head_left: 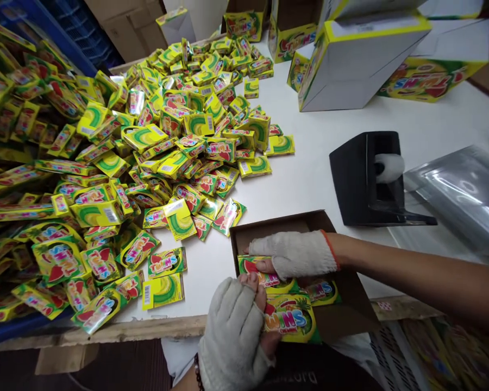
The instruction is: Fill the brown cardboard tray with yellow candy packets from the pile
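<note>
An open brown cardboard box (342,320) lies near the table's front edge, with yellow-green TWINS packets (290,317) in it. My right hand (295,254), in a white fingerless glove, reaches into the box from the right. Its thumb presses on the upper TWINS packet (248,265), and its other fingers lie along the packet's far side. At the box's near left, my left hand (236,331), gloved alike, is curled around the left edge of the nearer packet, thumb on the near side. Part of both grips is hidden.
A large heap of TWINS packets (175,136) covers the left of the table. A black tape dispenser (350,179) stands beyond the box, beside clear plastic sheets (464,195). White-sided display boxes (350,65) stand at the back. A blue crate (77,32) is at far left.
</note>
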`<state>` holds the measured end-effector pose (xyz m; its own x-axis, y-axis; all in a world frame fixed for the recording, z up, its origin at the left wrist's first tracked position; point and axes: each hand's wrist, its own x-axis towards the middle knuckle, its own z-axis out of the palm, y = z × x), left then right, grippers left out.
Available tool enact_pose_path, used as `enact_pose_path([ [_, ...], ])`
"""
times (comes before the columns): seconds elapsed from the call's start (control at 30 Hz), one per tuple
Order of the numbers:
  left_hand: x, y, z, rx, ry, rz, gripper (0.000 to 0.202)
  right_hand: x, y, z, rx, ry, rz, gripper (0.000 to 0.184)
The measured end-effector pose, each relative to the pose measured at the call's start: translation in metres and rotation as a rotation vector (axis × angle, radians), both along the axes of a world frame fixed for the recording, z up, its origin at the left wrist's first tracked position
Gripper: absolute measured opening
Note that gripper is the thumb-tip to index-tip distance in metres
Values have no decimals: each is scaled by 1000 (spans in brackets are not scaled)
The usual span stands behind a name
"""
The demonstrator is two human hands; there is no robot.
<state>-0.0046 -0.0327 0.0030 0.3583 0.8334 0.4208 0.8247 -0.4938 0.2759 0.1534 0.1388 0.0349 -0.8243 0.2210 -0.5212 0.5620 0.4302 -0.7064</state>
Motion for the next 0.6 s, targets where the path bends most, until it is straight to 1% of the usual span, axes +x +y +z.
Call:
enact_pose_path([
  [0.1,-13,-1,0,-25,-43,-75,47,-2,-4,3,92,-74,-28,36],
  [0.13,-20,3,1,-28,-73,-56,47,-3,-5,3,117,-94,-24,35],
  [0.17,-27,11,1,-20,-96,8,45,-4,-5,3,135,-104,-16,35],
  [0.2,-35,22,0,-3,-106,122,43,-4,-5,2,144,-101,-3,35],
  [0.23,-45,35,-3,19,-101,276,42,-4,-4,1,141,-93,9,36],
  [0.27,-55,50,-8,34,-83,456,46,-4,-3,1,125,-83,11,38],
  [0.3,-65,65,-13,27,-64,613,61,-4,-1,1,99,-69,6,39],
  [0.33,-75,79,-20,-9,-49,720,80,-3,1,1,64,-52,-3,41],
  [0.37,-84,91,-28,-58,-45,793,93,-2,4,3,29,-32,-17,44],
  [0.4,-91,100,-34,-95,-57,835,97,-1,6,4,0,-12,-34,49],
  [0.43,-97,105,-40,-117,-80,859,95,0,8,5,-18,9,-57,55],
  [0.47,-102,107,-43,-120,-113,870,89,3,10,7,-25,27,-76,60],
  [0.5,-105,106,-43,-108,-158,875,81,5,12,9,-24,36,-89,62],
  [0.53,-107,102,-40,-95,-216,877,75,8,13,11,-19,35,-101,61],
  [0.57,-108,96,-34,-89,-289,878,69,11,14,14,-7,34,-112,59],
  [0.6,-107,90,-25,-91,-377,877,64,13,14,18,19,44,-130,56],
])
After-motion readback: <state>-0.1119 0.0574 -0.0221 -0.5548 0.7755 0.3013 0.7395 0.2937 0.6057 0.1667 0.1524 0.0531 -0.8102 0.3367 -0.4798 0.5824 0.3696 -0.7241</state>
